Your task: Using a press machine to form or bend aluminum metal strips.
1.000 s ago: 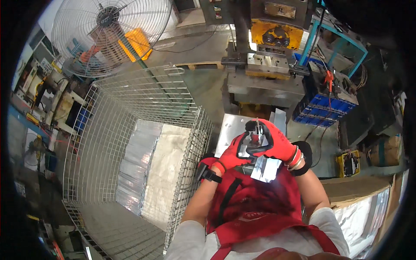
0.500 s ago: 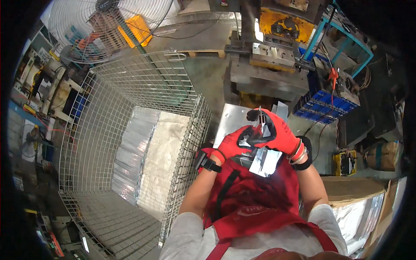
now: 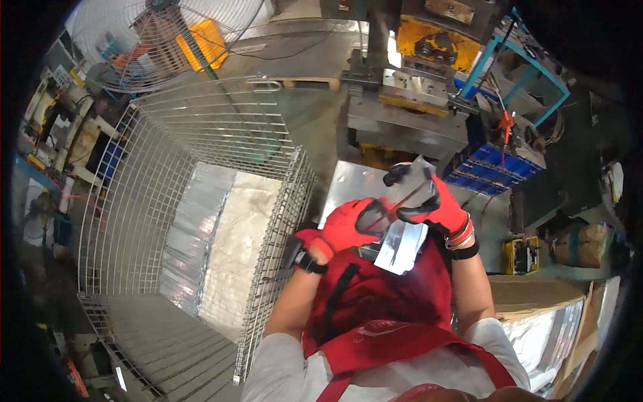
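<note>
In front of my apron, my right hand (image 3: 439,206), in a red and black glove, grips a thin, bent sheet-metal piece (image 3: 416,190) between thumb and fingers. My left hand (image 3: 351,224), gloved alike, is beside the lower left end of that piece. Its fingers curl inward but are smeared by motion, so whether they touch the metal is unclear. Just below both hands lies another shiny bent metal piece (image 3: 400,249), near my lap. A flat silvery metal surface (image 3: 345,184) shows behind my left hand.
A wire mesh cage (image 3: 278,221) on my left holds plastic-wrapped bundles (image 3: 191,231) and a cream-coloured sheet (image 3: 240,248). Ahead stands a heavy press machine (image 3: 408,124). Blue crates (image 3: 492,164) are to its right. A cardboard box (image 3: 536,295) sits at my right; a large fan (image 3: 164,47) stands far left.
The metal piece has turned, so its broad face now shows in my right hand. My left hand has shifted slightly left and away from the right. The whole view has shifted a little.
</note>
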`<state>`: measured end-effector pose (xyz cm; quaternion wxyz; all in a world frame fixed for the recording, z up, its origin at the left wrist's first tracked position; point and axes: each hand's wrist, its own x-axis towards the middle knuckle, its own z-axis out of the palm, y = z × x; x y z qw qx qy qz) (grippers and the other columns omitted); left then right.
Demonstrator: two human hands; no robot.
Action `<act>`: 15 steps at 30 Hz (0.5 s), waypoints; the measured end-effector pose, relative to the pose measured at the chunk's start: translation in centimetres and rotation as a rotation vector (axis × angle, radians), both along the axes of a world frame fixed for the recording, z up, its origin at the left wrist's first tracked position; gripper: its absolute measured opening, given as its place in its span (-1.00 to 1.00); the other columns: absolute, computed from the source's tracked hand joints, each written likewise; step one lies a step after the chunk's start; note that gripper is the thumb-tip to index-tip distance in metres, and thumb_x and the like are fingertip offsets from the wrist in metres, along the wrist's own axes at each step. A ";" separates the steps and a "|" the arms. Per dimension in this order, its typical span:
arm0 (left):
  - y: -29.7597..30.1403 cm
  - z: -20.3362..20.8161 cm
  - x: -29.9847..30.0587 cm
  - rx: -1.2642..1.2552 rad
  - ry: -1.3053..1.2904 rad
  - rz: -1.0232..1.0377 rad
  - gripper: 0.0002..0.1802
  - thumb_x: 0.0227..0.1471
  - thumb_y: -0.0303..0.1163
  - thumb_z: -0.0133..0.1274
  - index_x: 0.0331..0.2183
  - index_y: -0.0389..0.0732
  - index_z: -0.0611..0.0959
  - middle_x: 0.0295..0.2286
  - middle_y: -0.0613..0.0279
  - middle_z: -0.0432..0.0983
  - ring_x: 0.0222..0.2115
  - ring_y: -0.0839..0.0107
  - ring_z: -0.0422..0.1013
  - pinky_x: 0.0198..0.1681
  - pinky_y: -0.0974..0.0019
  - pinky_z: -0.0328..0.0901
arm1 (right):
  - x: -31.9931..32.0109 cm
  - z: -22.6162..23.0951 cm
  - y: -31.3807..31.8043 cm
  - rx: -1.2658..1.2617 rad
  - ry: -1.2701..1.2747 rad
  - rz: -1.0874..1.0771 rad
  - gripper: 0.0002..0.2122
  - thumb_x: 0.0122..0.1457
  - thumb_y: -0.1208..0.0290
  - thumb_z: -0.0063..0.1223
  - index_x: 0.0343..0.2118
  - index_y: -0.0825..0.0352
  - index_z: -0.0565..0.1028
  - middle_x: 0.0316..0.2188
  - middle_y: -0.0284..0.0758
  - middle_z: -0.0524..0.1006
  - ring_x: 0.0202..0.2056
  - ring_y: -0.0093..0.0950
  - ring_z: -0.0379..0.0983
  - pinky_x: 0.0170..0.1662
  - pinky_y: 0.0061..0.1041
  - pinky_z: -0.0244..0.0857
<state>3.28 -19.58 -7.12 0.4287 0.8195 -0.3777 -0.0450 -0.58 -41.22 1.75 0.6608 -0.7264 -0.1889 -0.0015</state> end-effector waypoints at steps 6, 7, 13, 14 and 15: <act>1.7 9.2 -5.4 0.298 -0.335 0.092 -0.32 -0.45 0.01 0.18 -0.23 -0.14 0.43 -0.45 0.20 0.38 -0.42 0.25 0.35 -0.35 0.25 0.26 | -2.1 1.8 -1.4 0.457 0.006 0.121 -0.27 -0.38 0.32 0.35 -0.07 0.40 0.24 -0.18 -0.20 0.39 -0.10 -0.29 0.31 -0.04 -0.29 0.18; 1.8 9.8 -6.2 0.343 -0.385 0.115 -0.33 -0.46 0.02 0.19 -0.27 -0.16 0.45 -0.47 0.21 0.38 -0.44 0.26 0.34 -0.37 0.26 0.26 | -2.3 0.8 -1.5 0.529 0.004 0.117 -0.26 -0.39 0.30 0.36 -0.07 0.40 0.25 -0.18 -0.19 0.39 -0.10 -0.26 0.30 -0.05 -0.26 0.18; 1.5 10.9 -9.0 0.402 -0.472 0.150 -0.27 -0.50 0.10 0.17 -0.27 -0.20 0.44 -0.51 0.23 0.34 -0.45 0.27 0.30 -0.42 0.23 0.23 | -3.1 0.1 -0.4 0.711 -0.067 0.165 -0.36 -0.35 0.11 0.30 -0.19 0.40 0.33 -0.30 -0.16 0.42 -0.22 -0.17 0.35 -0.16 -0.15 0.20; 1.5 11.0 -9.2 0.419 -0.484 0.161 -0.25 -0.50 0.11 0.17 -0.27 -0.20 0.44 -0.51 0.24 0.34 -0.45 0.27 0.29 -0.42 0.22 0.22 | -3.3 0.5 -0.2 0.683 -0.091 0.121 -0.39 -0.31 0.03 0.26 -0.24 0.40 0.36 -0.37 -0.16 0.44 -0.28 -0.16 0.37 -0.22 -0.11 0.21; 1.5 10.9 -9.5 0.442 -0.479 0.164 -0.24 -0.49 0.12 0.17 -0.26 -0.20 0.44 -0.50 0.24 0.35 -0.44 0.28 0.30 -0.42 0.21 0.22 | -3.2 0.5 -0.3 0.620 -0.143 0.144 -0.43 -0.23 0.03 0.20 -0.24 0.40 0.37 -0.37 -0.15 0.44 -0.28 -0.15 0.37 -0.23 -0.12 0.21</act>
